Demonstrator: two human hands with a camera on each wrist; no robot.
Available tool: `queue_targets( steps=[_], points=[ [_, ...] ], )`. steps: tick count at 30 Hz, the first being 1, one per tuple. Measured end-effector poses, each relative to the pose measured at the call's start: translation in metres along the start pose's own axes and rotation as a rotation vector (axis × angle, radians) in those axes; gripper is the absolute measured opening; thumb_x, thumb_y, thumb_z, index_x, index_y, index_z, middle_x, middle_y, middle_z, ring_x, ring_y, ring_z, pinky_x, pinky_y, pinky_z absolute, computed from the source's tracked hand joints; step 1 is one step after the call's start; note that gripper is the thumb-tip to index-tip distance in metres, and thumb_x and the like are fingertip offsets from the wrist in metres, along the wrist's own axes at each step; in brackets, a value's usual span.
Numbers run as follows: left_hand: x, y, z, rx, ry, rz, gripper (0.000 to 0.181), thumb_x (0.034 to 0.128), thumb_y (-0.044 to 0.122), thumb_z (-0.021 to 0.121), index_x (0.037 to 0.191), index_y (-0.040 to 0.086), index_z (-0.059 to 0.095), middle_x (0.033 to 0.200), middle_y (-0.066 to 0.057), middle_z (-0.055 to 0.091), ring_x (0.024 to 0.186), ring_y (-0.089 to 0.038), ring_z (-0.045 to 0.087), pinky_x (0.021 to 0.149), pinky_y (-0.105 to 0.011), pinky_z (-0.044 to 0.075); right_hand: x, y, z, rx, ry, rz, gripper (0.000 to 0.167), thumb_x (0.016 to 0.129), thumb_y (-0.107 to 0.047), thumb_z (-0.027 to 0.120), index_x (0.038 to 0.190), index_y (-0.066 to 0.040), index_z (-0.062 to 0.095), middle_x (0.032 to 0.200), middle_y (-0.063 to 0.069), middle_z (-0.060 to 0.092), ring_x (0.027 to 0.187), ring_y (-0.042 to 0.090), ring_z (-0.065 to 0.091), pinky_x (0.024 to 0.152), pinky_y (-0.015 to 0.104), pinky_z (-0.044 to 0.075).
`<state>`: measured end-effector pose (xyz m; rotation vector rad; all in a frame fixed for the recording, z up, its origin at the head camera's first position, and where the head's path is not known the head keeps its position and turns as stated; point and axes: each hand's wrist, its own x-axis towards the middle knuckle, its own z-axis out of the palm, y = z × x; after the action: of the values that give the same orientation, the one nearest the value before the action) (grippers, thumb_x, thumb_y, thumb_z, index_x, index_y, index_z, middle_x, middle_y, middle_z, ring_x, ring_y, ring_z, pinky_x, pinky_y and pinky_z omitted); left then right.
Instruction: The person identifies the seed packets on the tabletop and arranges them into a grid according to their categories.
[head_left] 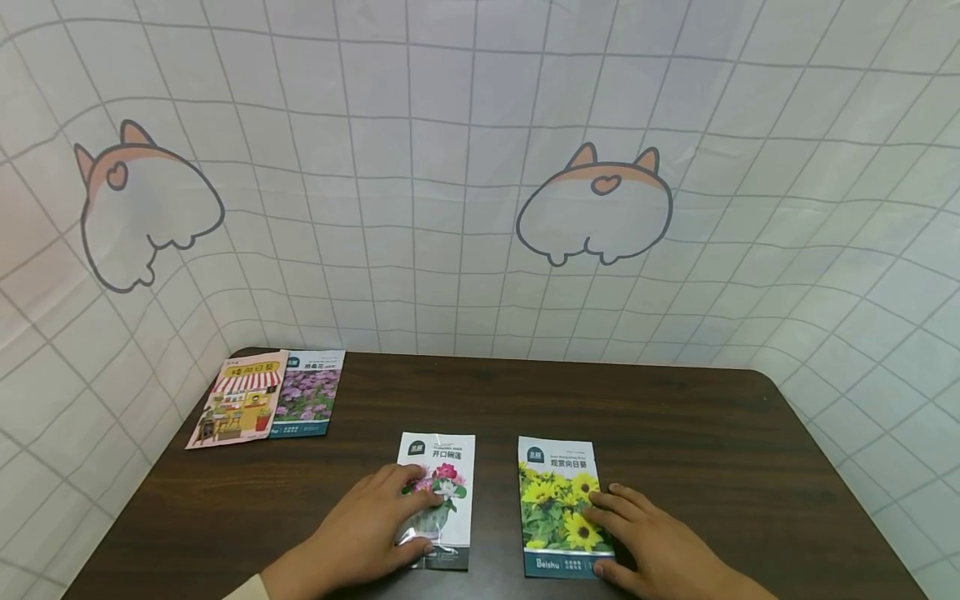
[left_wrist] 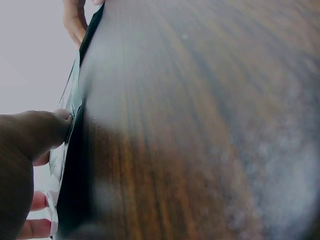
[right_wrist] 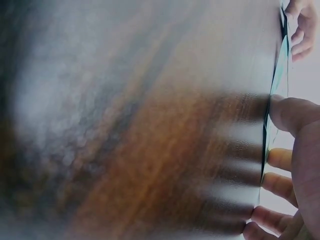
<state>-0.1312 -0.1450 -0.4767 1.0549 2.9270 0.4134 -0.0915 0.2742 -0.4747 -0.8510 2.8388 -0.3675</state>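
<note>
Two flower seed packets lie flat on the table, side by side. On the left one, a white packet (head_left: 453, 533) with pink and white blossoms, my left hand (head_left: 367, 521) rests its fingertips and thumb. My right hand (head_left: 660, 542) touches the right edge of the other packet (head_left: 551, 517), which shows yellow sunflowers above a blue band. Both hands have their fingers spread, and their palms stay off the packets. In the left wrist view the thumb (left_wrist: 45, 130) lies at the packet's edge. The right wrist view shows the right thumb (right_wrist: 292, 114) and fingertips touching along their packet.
At the table's far left corner lie a pink packet (head_left: 240, 400) with a striped awning picture and a purple-flower packet (head_left: 307, 396), partly overlapping. The dark wooden table (head_left: 697, 442) is bounded by a white gridded curtain (head_left: 435, 167) behind and at both sides.
</note>
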Motion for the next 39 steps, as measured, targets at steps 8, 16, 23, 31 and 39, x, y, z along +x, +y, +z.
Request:
queue_targets(
  steps=[8, 16, 23, 31, 39],
  points=[
    [-0.0013, 0.0003, 0.0003, 0.003, 0.021, 0.011, 0.049, 0.0897, 0.055, 0.073, 0.134, 0.034, 0.067, 0.142, -0.005, 0.054, 0.131, -0.028, 0.05, 0.102, -0.056, 0.046, 0.0001, -0.0016, -0.0012, -0.014, 0.015, -0.014, 0.068, 0.098, -0.067, 0.051, 0.149, -0.021, 0.055, 0.153, 0.004, 0.05, 0.142, 0.037, 0.042, 0.098, 0.056, 0.051],
    [-0.0011, 0.0006, -0.0006, -0.006, 0.009, 0.006, 0.049, 0.0905, 0.055, 0.072, 0.134, 0.034, 0.066, 0.142, -0.005, 0.053, 0.132, -0.028, 0.049, 0.102, -0.057, 0.046, -0.0018, -0.0025, 0.0006, -0.03, 0.038, -0.017, 0.067, 0.098, -0.067, 0.051, 0.148, -0.022, 0.055, 0.153, 0.002, 0.049, 0.141, 0.035, 0.043, 0.097, 0.056, 0.051],
    [-0.0005, -0.0002, -0.001, -0.005, -0.008, 0.0, 0.049, 0.0909, 0.057, 0.071, 0.134, 0.035, 0.066, 0.143, -0.006, 0.052, 0.132, -0.028, 0.048, 0.104, -0.057, 0.045, -0.003, -0.0026, 0.001, -0.009, 0.081, -0.031, 0.062, 0.099, -0.064, 0.053, 0.146, -0.025, 0.056, 0.153, 0.001, 0.047, 0.135, 0.028, 0.049, 0.094, 0.051, 0.054],
    [-0.0002, -0.0006, 0.0003, -0.018, -0.041, -0.021, 0.051, 0.0919, 0.058, 0.069, 0.137, 0.036, 0.064, 0.146, -0.005, 0.05, 0.136, -0.029, 0.045, 0.107, -0.059, 0.042, -0.0003, 0.0002, 0.0002, -0.027, 0.139, -0.028, 0.062, 0.098, -0.062, 0.057, 0.145, -0.021, 0.057, 0.151, 0.005, 0.048, 0.135, 0.028, 0.05, 0.093, 0.05, 0.055],
    [-0.0013, -0.0019, 0.0025, -0.001, 0.004, 0.001, 0.053, 0.0926, 0.057, 0.068, 0.139, 0.033, 0.063, 0.146, -0.004, 0.049, 0.136, -0.027, 0.044, 0.107, -0.055, 0.043, 0.0044, 0.0026, -0.0043, 0.006, 0.116, 0.016, 0.067, 0.098, -0.063, 0.056, 0.148, -0.018, 0.054, 0.154, 0.007, 0.046, 0.139, 0.034, 0.045, 0.1, 0.057, 0.05]
  ],
)
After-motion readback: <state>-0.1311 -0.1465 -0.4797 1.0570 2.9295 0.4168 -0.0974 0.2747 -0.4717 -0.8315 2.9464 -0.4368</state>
